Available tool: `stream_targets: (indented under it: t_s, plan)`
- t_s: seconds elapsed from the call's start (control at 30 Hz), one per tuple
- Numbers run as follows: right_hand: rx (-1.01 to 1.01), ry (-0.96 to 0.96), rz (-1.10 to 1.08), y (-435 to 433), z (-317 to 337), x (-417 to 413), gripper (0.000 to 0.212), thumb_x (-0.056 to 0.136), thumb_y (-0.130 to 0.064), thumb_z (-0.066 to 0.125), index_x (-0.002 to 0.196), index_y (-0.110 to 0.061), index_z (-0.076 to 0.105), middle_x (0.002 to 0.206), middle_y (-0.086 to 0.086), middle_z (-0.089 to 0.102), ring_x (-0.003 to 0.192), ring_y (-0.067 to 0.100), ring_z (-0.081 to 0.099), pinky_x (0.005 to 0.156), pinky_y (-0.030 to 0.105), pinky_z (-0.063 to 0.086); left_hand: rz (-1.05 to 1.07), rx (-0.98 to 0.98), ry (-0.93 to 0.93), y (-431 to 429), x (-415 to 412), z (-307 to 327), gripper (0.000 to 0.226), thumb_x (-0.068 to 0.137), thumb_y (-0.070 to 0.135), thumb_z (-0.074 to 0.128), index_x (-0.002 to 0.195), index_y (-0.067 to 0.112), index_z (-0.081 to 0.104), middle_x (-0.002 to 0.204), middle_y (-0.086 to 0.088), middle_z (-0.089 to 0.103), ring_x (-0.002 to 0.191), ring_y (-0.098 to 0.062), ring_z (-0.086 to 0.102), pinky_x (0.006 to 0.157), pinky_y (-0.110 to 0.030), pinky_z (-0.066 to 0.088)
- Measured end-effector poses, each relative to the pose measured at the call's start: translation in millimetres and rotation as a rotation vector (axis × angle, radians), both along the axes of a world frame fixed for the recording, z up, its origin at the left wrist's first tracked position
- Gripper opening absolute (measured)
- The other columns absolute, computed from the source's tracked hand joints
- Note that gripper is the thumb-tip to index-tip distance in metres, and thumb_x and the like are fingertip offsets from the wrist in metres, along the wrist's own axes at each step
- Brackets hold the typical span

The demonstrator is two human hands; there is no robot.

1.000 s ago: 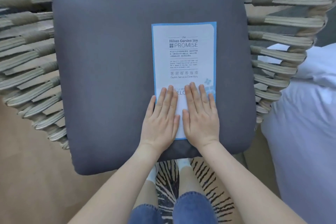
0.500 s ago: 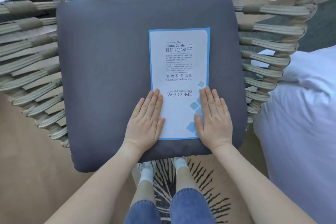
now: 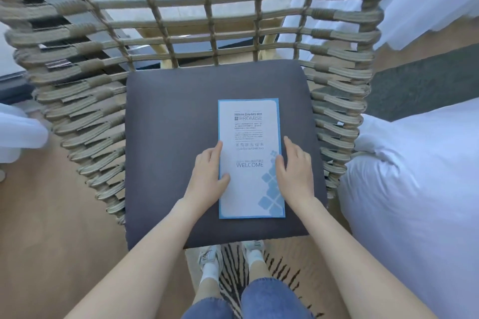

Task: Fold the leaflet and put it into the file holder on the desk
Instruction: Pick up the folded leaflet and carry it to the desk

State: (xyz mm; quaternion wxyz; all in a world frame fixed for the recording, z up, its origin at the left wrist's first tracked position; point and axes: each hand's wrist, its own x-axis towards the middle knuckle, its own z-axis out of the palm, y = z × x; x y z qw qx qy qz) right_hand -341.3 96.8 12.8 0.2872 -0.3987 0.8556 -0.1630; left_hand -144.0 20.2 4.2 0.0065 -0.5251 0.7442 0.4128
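Leaflet [image 3: 248, 158], already folded to a narrow panel, is laid flat on the right half of the cushion [image 3: 168, 153]. Half a second ago both palms were pressed on its lower part; now the left hand [image 3: 207, 176] and right hand [image 3: 295, 171] have been slid apart to its long edges, fingers loosely spread, nothing gripped. The crease is judged finished, so lifting comes next. No file holder or desk is seen.

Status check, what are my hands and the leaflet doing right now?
Left hand open at leaflet's left edge, right hand open at its right edge. Leaflet flat on grey cushion. File holder not in view. Nothing in the way.
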Motion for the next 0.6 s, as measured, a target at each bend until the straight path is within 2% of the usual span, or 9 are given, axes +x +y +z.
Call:
stream_targets:
  t_s: [0.13,0.23,0.33,0.4,0.47,0.53,0.6]
  plan:
    - [0.038,-0.024,0.012,-5.1,-11.3,7.8,0.054,0.098,-0.02,0.049,0.15,-0.015,0.039,0.148,0.007,0.044,0.122,0.03,0.038,0.1,0.034,0.033,0.129,0.039,0.025,6.3,-19.6,-13.1,0.073,0.085,0.008,0.056,0.152,0.015,0.025,0.135,-0.009,0.033,0.118,-0.02,0.026,0.1,-0.028,0.029]
    - [0.015,-0.111,-0.046,-3.7,-17.5,14.8,0.055,0.092,-0.015,0.055,0.146,-0.014,0.046,0.147,0.004,0.042,0.122,0.026,0.039,0.098,0.025,0.03,0.226,0.08,0.091,13.1,-28.3,-17.3,0.071,0.082,0.004,0.055,0.148,0.021,0.033,0.127,-0.003,0.03,0.108,-0.01,0.022,0.095,-0.026,0.029]
    - [-0.026,-0.213,-0.156,-3.7,-19.3,10.6,0.057,0.087,-0.01,0.061,0.143,-0.016,0.052,0.138,0.003,0.045,0.117,0.022,0.046,0.099,0.025,0.035,0.37,0.19,0.175,6.6,-25.2,-15.5,0.069,0.08,0.002,0.057,0.14,0.031,0.043,0.122,0.001,0.034,0.111,-0.018,0.039,0.09,-0.022,0.037]
    - [-0.027,-0.326,-0.223,-5.4,-18.1,5.2,0.058,0.085,-0.009,0.064,0.141,-0.023,0.053,0.127,0.002,0.046,0.098,0.012,0.057,0.083,0.019,0.044,0.435,0.301,0.274,0.0,-18.9,-11.5,0.069,0.078,-0.002,0.059,0.134,0.034,0.048,0.126,0.004,0.045,0.111,-0.017,0.052,0.082,-0.017,0.045]
    - [-0.025,-0.417,-0.268,-4.7,-16.6,1.3,0.059,0.083,-0.008,0.066,0.138,-0.028,0.054,0.114,0.001,0.055,0.073,-0.002,0.057,0.064,0.01,0.043,0.463,0.425,0.401,-3.8,-12.3,-4.9,0.072,0.076,-0.009,0.06,0.133,0.034,0.049,0.129,0.008,0.057,0.114,-0.015,0.059,0.082,-0.019,0.054]
    - [-0.046,-0.485,-0.298,-1.8,-12.4,-0.3,0.061,0.08,-0.004,0.069,0.136,-0.025,0.056,0.102,0.002,0.066,0.056,-0.008,0.053,0.056,0.006,0.042,0.468,0.518,0.473,-4.5,-6.4,3.1,0.074,0.076,-0.012,0.063,0.134,0.032,0.051,0.131,0.003,0.062,0.115,-0.019,0.063,0.087,-0.029,0.057]
    - [-0.073,-0.524,-0.29,1.9,0.8,-1.7,0.062,0.078,0.0,0.071,0.134,-0.022,0.057,0.097,0.002,0.069,0.052,-0.008,0.051,0.054,0.005,0.04,0.475,0.557,0.511,-4.2,-1.0,16.5,0.073,0.076,-0.012,0.064,0.134,0.032,0.052,0.132,-0.001,0.063,0.114,-0.022,0.064,0.089,-0.034,0.058]
